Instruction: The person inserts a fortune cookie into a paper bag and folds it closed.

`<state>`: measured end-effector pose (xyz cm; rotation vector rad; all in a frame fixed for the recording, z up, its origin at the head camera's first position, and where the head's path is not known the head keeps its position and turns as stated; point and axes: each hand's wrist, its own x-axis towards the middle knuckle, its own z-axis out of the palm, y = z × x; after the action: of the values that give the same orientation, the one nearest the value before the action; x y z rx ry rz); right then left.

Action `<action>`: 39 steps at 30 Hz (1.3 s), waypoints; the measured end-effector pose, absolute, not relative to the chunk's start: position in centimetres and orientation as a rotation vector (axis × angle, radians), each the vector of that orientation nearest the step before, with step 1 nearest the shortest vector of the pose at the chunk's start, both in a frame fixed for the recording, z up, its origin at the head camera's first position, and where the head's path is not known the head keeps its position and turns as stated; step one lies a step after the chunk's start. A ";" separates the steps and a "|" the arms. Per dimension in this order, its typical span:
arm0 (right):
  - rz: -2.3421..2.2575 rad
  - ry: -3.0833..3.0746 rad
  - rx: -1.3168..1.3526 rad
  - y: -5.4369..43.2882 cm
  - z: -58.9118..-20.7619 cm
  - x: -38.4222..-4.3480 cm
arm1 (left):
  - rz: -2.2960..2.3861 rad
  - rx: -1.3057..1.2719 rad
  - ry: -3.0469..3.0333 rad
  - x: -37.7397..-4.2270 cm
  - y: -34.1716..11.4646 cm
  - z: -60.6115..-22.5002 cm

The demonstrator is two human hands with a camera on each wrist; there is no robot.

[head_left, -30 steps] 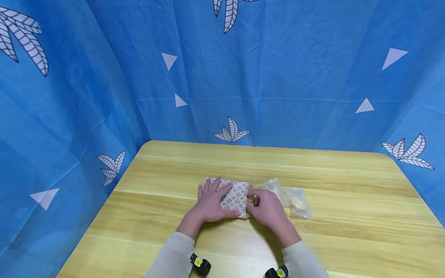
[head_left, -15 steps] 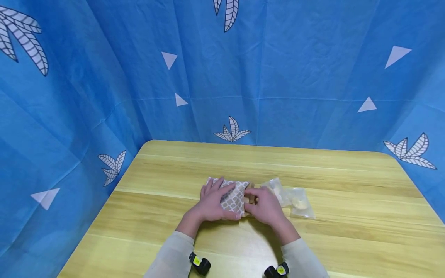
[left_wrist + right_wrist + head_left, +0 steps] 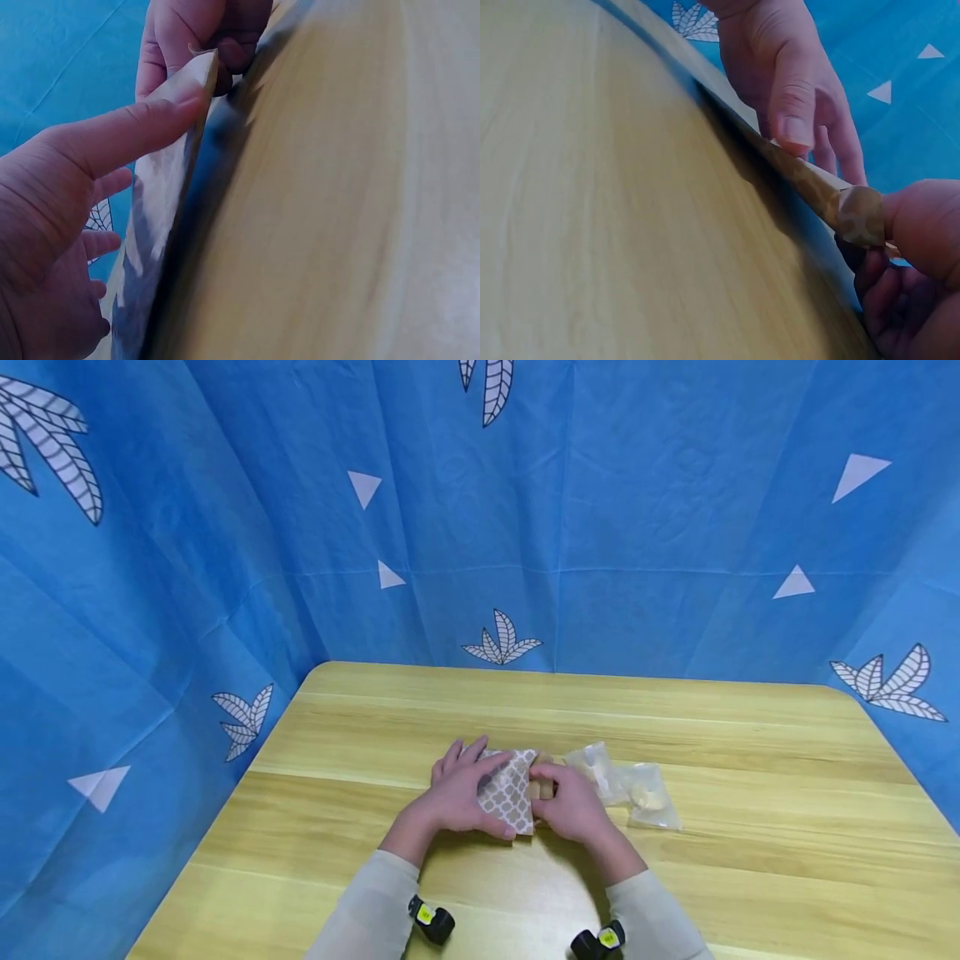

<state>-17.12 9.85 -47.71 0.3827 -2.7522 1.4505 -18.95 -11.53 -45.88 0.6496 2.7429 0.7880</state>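
Observation:
A flat paper bag (image 3: 512, 795) with a white and grey-beige lattice pattern lies on the wooden table. Over its left part rests my left hand (image 3: 459, 795), fingers spread and thumb along the near edge. In the left wrist view the left thumb (image 3: 139, 131) presses on the bag's top face. My right hand (image 3: 573, 802) pinches the plain brown end (image 3: 542, 787) at the bag's right side, between thumb and curled fingers. From the right wrist view, that end (image 3: 860, 216) looks folded up beside the right thumb. The bag's inside is hidden.
Two small clear plastic bags lie just right of the right hand: one (image 3: 597, 767) behind, the other (image 3: 649, 802) with pale yellowish contents. A blue curtain (image 3: 637, 510) with leaf and triangle prints hangs behind the table (image 3: 750, 827).
The brown end at the bag's right shows more, and the patterned face now bends up near it. The right fingers have shifted slightly there; the left hand stays nearly in place.

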 end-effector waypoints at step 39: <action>1.614 -2.633 0.545 9.8 -48.0 -17.3 | 0.824 0.719 2.759 -19.2 -11.0 -47.0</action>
<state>-17.35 9.81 -48.04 0.5445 -2.6333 1.6142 -19.21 -11.04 -46.97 0.7188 2.7592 0.8242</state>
